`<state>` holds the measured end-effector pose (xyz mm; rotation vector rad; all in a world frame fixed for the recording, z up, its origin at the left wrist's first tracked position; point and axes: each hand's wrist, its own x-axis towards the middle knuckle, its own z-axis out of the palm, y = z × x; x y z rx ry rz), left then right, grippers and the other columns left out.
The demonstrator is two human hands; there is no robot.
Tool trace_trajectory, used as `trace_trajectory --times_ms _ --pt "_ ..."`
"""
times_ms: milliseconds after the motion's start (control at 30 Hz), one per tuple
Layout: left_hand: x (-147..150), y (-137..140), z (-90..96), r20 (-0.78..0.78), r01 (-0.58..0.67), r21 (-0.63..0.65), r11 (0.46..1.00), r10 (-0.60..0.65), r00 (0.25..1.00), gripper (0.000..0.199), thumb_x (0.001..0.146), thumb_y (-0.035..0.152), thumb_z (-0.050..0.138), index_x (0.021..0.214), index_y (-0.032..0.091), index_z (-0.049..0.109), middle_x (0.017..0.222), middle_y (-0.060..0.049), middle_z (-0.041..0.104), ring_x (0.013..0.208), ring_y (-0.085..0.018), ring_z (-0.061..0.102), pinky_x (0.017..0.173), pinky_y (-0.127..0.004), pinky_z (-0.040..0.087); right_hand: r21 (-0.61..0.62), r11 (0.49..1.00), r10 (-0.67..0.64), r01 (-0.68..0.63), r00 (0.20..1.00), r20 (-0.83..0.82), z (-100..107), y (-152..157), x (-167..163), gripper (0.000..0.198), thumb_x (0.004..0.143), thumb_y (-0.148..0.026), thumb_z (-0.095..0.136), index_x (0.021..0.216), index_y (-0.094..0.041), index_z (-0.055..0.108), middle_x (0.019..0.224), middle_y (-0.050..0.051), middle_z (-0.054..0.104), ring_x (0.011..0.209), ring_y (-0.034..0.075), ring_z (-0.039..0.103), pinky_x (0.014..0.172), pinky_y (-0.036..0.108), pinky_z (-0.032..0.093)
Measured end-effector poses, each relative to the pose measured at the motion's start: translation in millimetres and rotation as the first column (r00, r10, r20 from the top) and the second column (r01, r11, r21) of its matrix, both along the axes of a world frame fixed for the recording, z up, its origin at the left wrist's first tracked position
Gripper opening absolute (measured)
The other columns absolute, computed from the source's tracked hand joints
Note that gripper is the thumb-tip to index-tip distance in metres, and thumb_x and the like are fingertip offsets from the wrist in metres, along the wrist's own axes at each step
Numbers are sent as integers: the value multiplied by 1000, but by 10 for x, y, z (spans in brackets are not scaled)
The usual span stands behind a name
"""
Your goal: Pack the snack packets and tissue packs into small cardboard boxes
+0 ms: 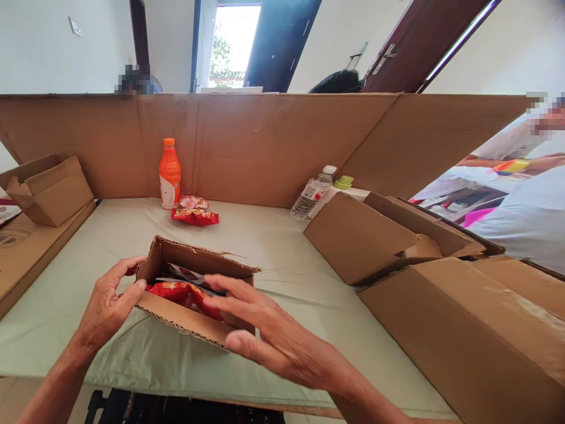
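A small open cardboard box (pixel 185 321) stands on the pale green cloth in front of me. Inside it lie a red snack packet (pixel 179 291) and a dark, flat packet (pixel 188 274) behind that. My left hand (pixel 110 297) grips the box's left end, thumb on the near side and fingers round the far side. Over the right part of the opening is my right hand (pixel 273 338), its fingers spread and nothing held in it. Its fingertips reach over the packets; whether they touch them I cannot tell.
An orange bottle (pixel 170 176) stands at the back beside red snack packets (pixel 194 212). A clear water bottle (pixel 313 193) leans against a box. Larger cardboard boxes (pixel 441 330) line the right, another box (pixel 55 191) the left. A cardboard wall (pixel 273 147) closes the back. A person sits far right.
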<state>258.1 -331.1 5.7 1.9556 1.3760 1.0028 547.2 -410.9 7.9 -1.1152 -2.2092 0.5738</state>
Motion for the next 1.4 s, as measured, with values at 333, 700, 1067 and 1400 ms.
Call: trace_trajectory --times_ms 333,700,1067,1400 --pt "-101 -52 -66 -57 238 41 970 -235 970 41 95 47 51 126 24 66 133 -9 68 125 -29 63 108 -47 50 -159 977 -156 145 986 -57 -204 372 -36 62 104 -55 40 157 -23 41 165 13 35 153 29 31 120 56 35" --pt "-170 134 -163 -68 114 12 993 -113 991 50 89 52 59 129 23 64 119 -9 76 113 -29 69 100 -46 56 288 909 -279 300 954 -110 -501 149 171 16 95 -23 61 93 -26 76 117 10 76 121 30 66 100 54 55" --pt "17 85 -291 -91 91 204 975 -73 993 44 95 32 53 137 24 53 137 -11 58 119 -24 62 94 -40 58 314 861 -376 400 917 -136 -395 150 95 33 103 -35 46 127 -24 65 124 10 73 117 26 67 99 46 52" --pt "-53 210 -375 -171 237 161 958 -210 963 36 100 36 44 124 22 68 147 -13 57 137 -28 54 113 -49 48 439 821 -374 366 925 -71 -931 -136 94 53 102 -45 48 151 -26 47 156 14 47 144 35 44 109 54 44"
